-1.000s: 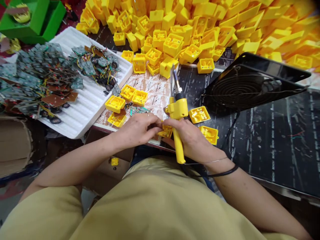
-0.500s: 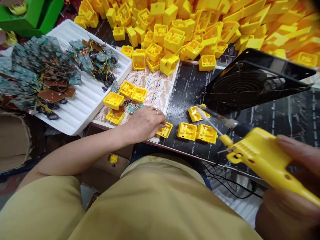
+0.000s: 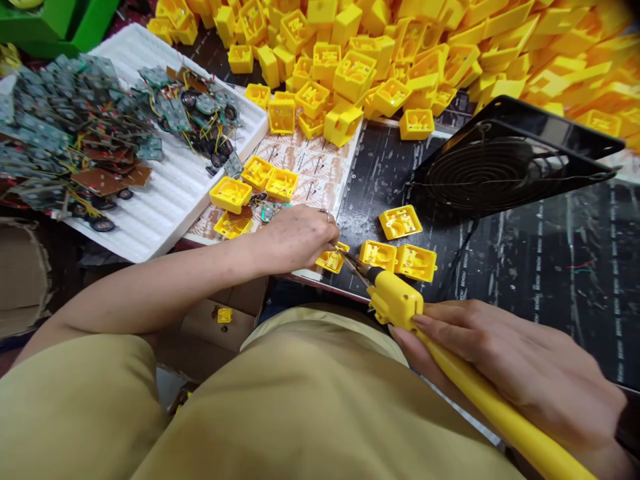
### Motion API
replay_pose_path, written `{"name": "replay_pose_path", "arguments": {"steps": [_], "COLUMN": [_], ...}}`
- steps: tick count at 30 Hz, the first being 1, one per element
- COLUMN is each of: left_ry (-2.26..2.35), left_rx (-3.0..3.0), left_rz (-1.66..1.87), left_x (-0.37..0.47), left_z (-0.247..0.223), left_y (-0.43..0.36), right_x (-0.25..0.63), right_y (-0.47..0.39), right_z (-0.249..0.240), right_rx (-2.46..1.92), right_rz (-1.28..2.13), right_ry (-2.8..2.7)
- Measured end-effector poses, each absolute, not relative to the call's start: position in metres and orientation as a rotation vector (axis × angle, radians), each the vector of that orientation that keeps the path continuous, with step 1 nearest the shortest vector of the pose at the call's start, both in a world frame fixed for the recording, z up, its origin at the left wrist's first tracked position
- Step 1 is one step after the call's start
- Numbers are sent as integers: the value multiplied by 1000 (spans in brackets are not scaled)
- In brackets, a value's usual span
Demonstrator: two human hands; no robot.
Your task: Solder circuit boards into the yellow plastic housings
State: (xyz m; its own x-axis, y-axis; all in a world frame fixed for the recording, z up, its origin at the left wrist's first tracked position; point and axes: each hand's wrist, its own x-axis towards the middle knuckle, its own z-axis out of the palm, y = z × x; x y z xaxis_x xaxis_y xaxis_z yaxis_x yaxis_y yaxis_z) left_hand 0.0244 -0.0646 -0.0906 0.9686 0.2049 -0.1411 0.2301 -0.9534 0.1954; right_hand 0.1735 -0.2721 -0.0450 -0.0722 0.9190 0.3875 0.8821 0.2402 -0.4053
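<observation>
My left hand, a ring on one finger, is closed at the near table edge. Its fingertips touch a small yellow housing and partly cover it. Wrapped around a yellow soldering tool is my right hand. The tool's metal tip meets the right side of that housing, close to my left fingertips. Just right of the tip, two open yellow housings sit side by side, with another behind them. Left of my left hand, several yellow housings surround a small green circuit board.
A white foam tray at the left bears many circuit boards with wires. A large pile of yellow housings spans the back. A black fan stands at the right. Green bins are at the back left.
My right hand has brought the soldering tool left and down, from beside the fan to the housing at my left fingertips. My left hand has shifted slightly right in view.
</observation>
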Motion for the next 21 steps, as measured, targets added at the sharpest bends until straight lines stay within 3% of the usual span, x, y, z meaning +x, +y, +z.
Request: {"name": "replay_pose_path", "arguments": {"steps": [8,21], "left_ry": [319,324], "left_rx": [2899,2905], "left_rz": [-104,-158], "left_x": [24,27], "left_z": [-93,-93], "left_y": [-63,-63], "right_x": [158,173], "right_y": [-291,-269], "right_z": [-52,-47], "right_rx": [-1745,-1501], "right_rz": [138,-10], "right_ry": [-1873,-2094]}}
